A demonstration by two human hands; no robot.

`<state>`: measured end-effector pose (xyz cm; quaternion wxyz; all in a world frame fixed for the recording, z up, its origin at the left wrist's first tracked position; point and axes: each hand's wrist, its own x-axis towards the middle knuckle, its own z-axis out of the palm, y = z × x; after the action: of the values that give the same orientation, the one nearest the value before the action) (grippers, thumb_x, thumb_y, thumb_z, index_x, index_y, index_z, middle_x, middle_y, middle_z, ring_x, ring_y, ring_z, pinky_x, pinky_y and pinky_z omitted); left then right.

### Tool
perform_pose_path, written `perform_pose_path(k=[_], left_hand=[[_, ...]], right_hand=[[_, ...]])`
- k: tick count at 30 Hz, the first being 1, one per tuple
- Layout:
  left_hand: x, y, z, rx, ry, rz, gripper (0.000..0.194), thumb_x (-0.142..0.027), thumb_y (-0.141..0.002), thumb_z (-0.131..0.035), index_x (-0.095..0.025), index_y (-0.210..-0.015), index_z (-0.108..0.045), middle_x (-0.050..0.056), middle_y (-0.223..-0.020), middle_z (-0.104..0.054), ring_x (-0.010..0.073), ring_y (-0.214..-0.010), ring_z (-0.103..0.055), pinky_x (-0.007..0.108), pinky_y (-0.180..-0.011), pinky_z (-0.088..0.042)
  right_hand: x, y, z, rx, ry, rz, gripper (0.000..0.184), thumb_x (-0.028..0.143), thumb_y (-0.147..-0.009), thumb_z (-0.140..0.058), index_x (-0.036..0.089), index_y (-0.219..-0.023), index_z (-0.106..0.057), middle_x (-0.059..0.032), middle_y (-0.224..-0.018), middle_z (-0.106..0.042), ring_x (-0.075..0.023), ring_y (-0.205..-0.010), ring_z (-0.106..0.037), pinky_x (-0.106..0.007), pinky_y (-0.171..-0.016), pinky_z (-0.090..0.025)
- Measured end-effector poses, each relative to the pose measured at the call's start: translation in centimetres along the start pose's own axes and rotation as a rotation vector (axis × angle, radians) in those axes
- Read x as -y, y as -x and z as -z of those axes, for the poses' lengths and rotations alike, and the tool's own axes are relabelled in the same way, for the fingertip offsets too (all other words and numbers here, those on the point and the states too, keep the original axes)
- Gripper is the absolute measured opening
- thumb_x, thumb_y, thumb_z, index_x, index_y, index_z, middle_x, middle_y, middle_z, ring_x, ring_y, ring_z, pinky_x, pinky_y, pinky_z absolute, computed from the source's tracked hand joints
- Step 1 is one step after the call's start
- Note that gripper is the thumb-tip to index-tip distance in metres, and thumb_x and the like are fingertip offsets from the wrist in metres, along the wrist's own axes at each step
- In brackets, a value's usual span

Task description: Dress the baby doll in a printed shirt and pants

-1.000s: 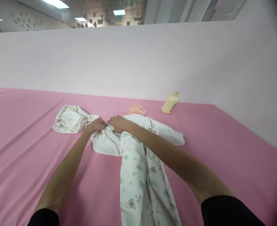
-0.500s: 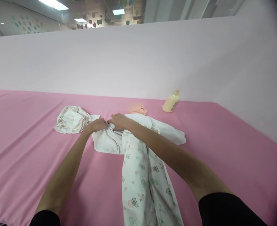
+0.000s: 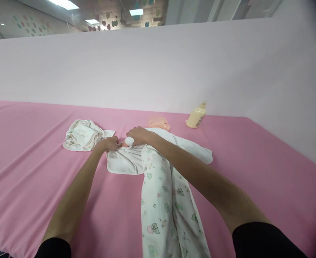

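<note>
A baby doll [image 3: 159, 123] lies on its back on the pink sheet [image 3: 26, 161], dressed in a white top [image 3: 125, 161] and printed white trousers [image 3: 163, 200]. My left hand [image 3: 109, 144] is closed on the edge of the top's sleeve at the doll's arm. My right hand [image 3: 136, 135] is curled over the same sleeve, pinching white cloth near its cuff. The two hands nearly touch. The doll's arm inside the sleeve is mostly hidden.
A crumpled white printed garment [image 3: 84, 135] lies left of my hands. A cream bottle [image 3: 197, 116] stands at the back right by the pale wall [image 3: 158, 68]. The wall also runs along the right side.
My right hand has lifted slightly and drawn the sleeve's white cuff up between its fingers. My left hand has stayed on the sleeve edge. The view has shifted a little.
</note>
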<state>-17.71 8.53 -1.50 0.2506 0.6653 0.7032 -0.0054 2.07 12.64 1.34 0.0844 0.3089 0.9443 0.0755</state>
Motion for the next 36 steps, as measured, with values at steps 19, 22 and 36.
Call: perform_pose_path(k=[19, 22, 36], left_hand=[[1.3, -1.4, -0.3, 0.054, 0.031, -0.114, 0.04, -0.035, -0.077, -0.056, -0.015, -0.112, -0.058, 0.009, -0.087, -0.069, 0.0168, -0.06, -0.062, 0.024, -0.048, -0.044], [1.4, -1.4, -0.1, 0.068, -0.012, -0.088, 0.044, -0.03, -0.074, -0.058, -0.015, -0.115, -0.055, 0.008, -0.081, -0.068, 0.0169, -0.056, -0.06, 0.024, -0.046, -0.041], [-0.1, 0.6, 0.7, 0.13, 0.043, -0.124, 0.034, -0.015, -0.063, -0.061, -0.016, -0.096, -0.056, -0.002, -0.061, -0.054, 0.0126, -0.048, -0.05, 0.024, -0.045, -0.04]], right_hand=[[4.3, -1.9, -1.2, -0.045, 0.223, 0.148, 0.033, 0.013, -0.093, -0.051, 0.014, -0.124, -0.06, -0.0146, -0.117, -0.069, -0.0261, -0.104, -0.067, -0.034, -0.08, -0.051], [4.4, -1.5, -0.7, -0.037, 0.245, 0.14, 0.032, 0.009, -0.095, -0.047, 0.013, -0.124, -0.061, -0.0143, -0.117, -0.069, -0.0251, -0.105, -0.068, -0.033, -0.079, -0.052], [4.9, -0.6, 1.6, -0.077, 0.207, 0.014, 0.032, 0.009, -0.097, -0.044, 0.011, -0.124, -0.061, -0.017, -0.118, -0.069, -0.0278, -0.11, -0.067, -0.036, -0.084, -0.054]])
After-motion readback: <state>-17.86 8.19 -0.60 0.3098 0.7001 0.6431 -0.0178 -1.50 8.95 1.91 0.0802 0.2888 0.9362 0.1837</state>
